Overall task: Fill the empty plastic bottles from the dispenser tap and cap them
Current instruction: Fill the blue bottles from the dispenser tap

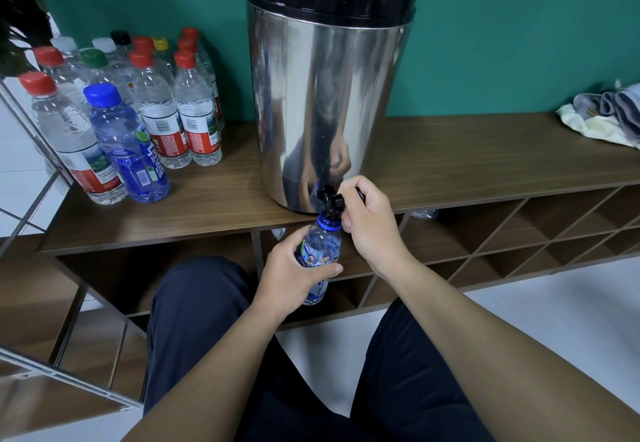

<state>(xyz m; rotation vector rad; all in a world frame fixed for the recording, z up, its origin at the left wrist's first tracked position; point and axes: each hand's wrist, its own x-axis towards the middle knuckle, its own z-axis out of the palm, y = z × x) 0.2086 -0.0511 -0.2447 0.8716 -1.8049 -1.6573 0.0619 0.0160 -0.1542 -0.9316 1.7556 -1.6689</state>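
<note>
Left hand [294, 277] clamped around the body of a small blue-tinted bottle [320, 251], uncapped, neck held directly beneath the black tap [329, 201] of the steel dispenser [329, 95]. Right hand [369, 221] just right of the bottle neck, fingers closed around the black tap lever, thumb side nearly touching the blue neck ring. Dispenser upright on the wooden surface [485, 161], immediately above and beyond both hands, tap overhanging the front edge. Cluster of capped bottles [156, 95] well to the left of the left hand, mostly red caps, with a blue-capped bottle [126, 143] nearest the front. Bundle of folded cloths [606, 116] far to the right of the right hand, at the back of the surface. Open shelf compartments [519, 233] below the surface, behind the wrists. Water level inside the held bottle not discernible.
</note>
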